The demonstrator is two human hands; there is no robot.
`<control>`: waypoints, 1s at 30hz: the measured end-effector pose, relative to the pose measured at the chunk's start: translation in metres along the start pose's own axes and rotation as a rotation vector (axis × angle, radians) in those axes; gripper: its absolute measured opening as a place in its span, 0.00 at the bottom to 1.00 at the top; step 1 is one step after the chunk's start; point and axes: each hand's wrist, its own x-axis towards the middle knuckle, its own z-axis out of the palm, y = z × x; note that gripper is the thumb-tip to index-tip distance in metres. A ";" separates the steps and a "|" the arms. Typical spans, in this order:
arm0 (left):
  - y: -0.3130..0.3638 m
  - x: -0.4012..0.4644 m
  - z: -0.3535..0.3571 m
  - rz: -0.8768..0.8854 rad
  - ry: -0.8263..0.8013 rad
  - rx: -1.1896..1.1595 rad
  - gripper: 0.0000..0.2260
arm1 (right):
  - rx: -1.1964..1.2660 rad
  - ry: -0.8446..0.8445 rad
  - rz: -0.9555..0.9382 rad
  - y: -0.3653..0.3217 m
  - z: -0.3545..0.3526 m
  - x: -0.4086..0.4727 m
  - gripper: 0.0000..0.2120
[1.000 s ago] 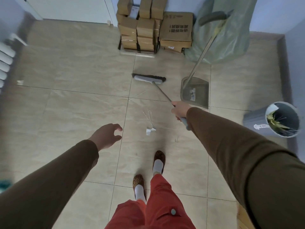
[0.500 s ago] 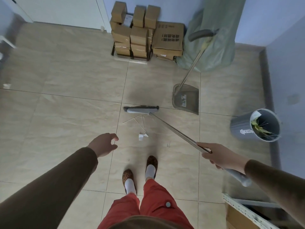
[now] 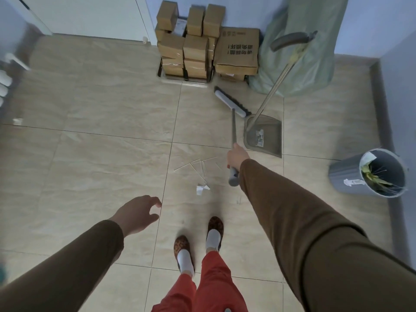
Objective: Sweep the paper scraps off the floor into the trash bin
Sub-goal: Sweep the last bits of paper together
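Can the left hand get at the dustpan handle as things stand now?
Probably not directly: the left hand hangs free low on the left, while the dustpan handle lies far across, beyond the right hand gripping the broom.

Cardboard boxes (image 3: 202, 43) are stacked against the far wall. Just beside them a green sack (image 3: 315, 30) is leaned. A white door (image 3: 90, 16) is seen behind.

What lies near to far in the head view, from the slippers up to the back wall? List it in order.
Leopard-print slippers → crumpled white paper scrap → thin white paper strips → grey broom head → stacked brown cardboard boxes.
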 end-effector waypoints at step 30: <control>-0.030 -0.028 0.001 -0.012 -0.012 -0.026 0.15 | -0.275 -0.260 -0.118 0.045 0.029 -0.109 0.26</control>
